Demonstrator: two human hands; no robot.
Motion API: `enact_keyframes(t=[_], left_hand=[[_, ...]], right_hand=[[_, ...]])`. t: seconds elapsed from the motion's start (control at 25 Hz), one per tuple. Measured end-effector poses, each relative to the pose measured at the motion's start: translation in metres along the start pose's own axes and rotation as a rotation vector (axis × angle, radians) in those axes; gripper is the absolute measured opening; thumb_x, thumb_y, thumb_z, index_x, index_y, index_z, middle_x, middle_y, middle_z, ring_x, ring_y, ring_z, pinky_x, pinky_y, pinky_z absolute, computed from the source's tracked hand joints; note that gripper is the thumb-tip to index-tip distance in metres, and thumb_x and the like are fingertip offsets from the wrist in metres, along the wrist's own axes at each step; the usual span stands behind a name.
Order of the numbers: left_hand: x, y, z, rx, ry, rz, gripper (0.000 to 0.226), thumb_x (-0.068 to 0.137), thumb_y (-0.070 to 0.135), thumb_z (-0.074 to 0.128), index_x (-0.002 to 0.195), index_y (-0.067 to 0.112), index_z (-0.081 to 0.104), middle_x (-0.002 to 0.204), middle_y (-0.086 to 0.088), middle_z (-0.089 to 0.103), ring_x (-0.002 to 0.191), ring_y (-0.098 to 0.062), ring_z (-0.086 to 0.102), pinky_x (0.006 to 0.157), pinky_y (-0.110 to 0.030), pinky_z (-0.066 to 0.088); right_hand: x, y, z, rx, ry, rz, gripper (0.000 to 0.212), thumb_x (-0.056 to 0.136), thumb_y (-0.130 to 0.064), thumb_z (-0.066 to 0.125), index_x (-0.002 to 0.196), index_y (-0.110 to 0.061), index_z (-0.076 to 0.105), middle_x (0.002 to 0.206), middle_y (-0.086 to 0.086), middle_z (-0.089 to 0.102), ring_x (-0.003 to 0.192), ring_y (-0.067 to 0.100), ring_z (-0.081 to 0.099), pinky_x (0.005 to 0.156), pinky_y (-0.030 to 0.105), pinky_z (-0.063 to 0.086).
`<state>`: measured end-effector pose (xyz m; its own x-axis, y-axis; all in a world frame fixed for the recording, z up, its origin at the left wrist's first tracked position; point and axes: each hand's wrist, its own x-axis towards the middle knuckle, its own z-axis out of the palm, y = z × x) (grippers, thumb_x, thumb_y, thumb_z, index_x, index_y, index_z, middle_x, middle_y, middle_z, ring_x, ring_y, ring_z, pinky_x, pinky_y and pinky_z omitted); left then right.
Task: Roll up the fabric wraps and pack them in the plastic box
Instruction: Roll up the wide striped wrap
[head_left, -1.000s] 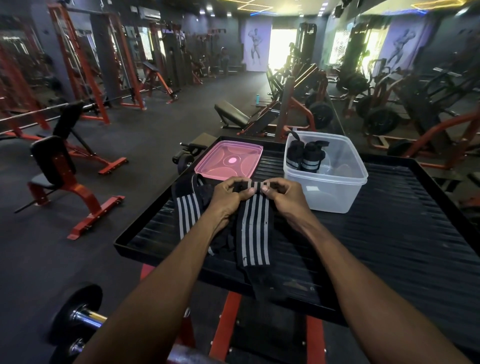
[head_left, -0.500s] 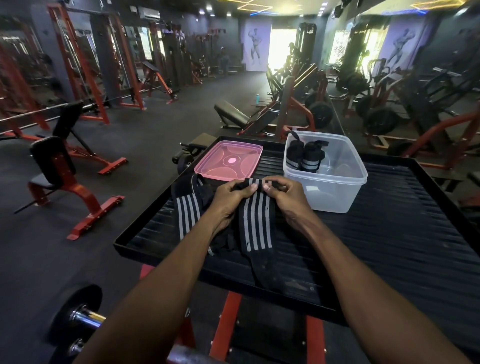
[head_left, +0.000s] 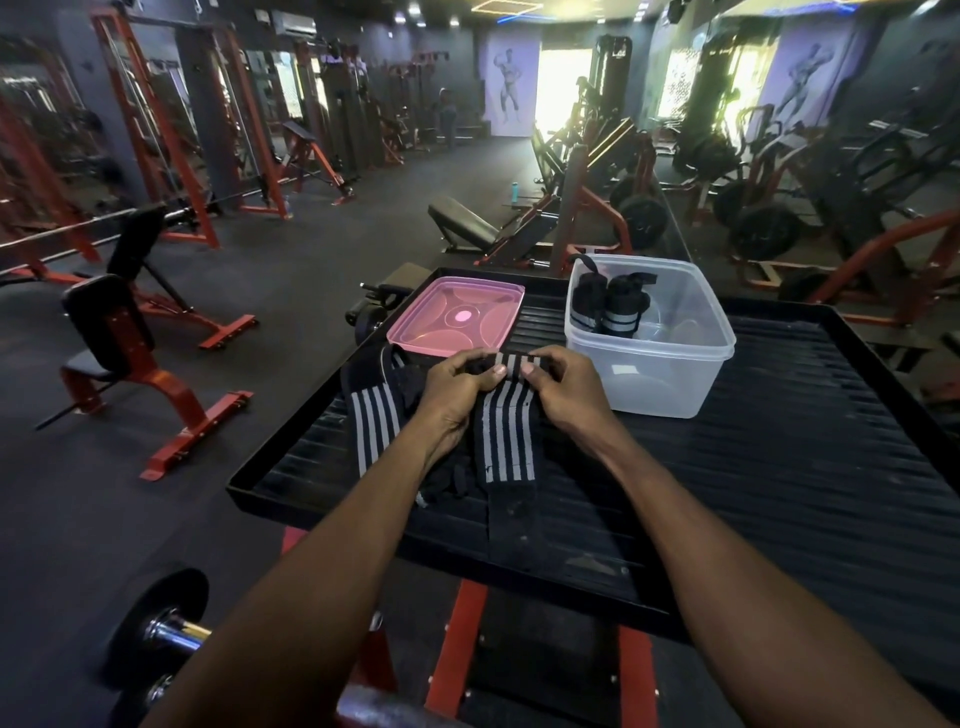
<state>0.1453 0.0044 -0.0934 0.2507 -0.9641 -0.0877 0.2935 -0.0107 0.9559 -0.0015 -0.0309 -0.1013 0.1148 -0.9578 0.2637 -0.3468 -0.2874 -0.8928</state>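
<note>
Your left hand (head_left: 457, 387) and right hand (head_left: 563, 389) both pinch the far end of the striped wrap (head_left: 506, 441), fingers curled round a roll that has grown since a second ago — less flat strap trails toward you. The plastic box (head_left: 649, 374), just right of your right hand, already holds two rolled wraps (head_left: 608, 306) — another wrap (head_left: 374, 421) waits left.

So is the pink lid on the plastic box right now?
No, the pink lid lies flat on the black tray, left of the open plastic box.
</note>
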Motion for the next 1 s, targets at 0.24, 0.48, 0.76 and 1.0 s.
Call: enact_keyframes(t=[0.24, 0.48, 0.76, 1.0], left_hand=[[-0.004, 0.000, -0.001, -0.074, -0.040, -0.143, 0.031, 0.088, 0.025, 0.073, 0.097, -0.004, 0.070, 0.092, -0.019, 0.076, 0.080, -0.023, 0.075, 0.070, -0.031, 0.062], [-0.006, 0.005, -0.002, -0.122, -0.005, -0.105, 0.017, 0.095, 0.022, 0.064, 0.093, 0.005, 0.066, 0.070, -0.003, 0.073, 0.050, -0.007, 0.065, 0.049, -0.018, 0.053], [-0.002, 0.006, -0.005, -0.254, -0.020, -0.149, 0.017, 0.095, 0.018, 0.063, 0.097, 0.001, 0.065, 0.082, -0.013, 0.068, 0.058, -0.013, 0.066, 0.058, -0.024, 0.058], [-0.001, 0.001, -0.004, -0.137, -0.014, -0.124, 0.020, 0.086, 0.009, 0.073, 0.102, -0.002, 0.069, 0.099, -0.021, 0.073, 0.084, -0.029, 0.072, 0.078, -0.036, 0.061]], right_hand=[[-0.004, -0.002, -0.002, 0.091, 0.033, -0.054, 0.026, 0.087, -0.004, 0.070, 0.100, -0.027, 0.067, 0.105, -0.003, 0.072, 0.101, 0.017, 0.067, 0.095, 0.039, 0.054], [-0.005, -0.005, -0.002, 0.246, 0.003, -0.031, 0.035, 0.083, 0.007, 0.070, 0.093, -0.026, 0.069, 0.099, 0.001, 0.072, 0.094, 0.015, 0.067, 0.086, 0.032, 0.055], [-0.007, -0.007, -0.004, 0.308, -0.014, -0.025, 0.036, 0.081, 0.012, 0.070, 0.095, -0.022, 0.073, 0.098, -0.002, 0.073, 0.090, 0.009, 0.068, 0.081, 0.022, 0.055], [-0.009, -0.012, -0.002, 0.395, -0.069, 0.056, 0.023, 0.083, 0.004, 0.072, 0.093, -0.016, 0.076, 0.093, 0.003, 0.075, 0.084, 0.012, 0.068, 0.076, 0.026, 0.055]])
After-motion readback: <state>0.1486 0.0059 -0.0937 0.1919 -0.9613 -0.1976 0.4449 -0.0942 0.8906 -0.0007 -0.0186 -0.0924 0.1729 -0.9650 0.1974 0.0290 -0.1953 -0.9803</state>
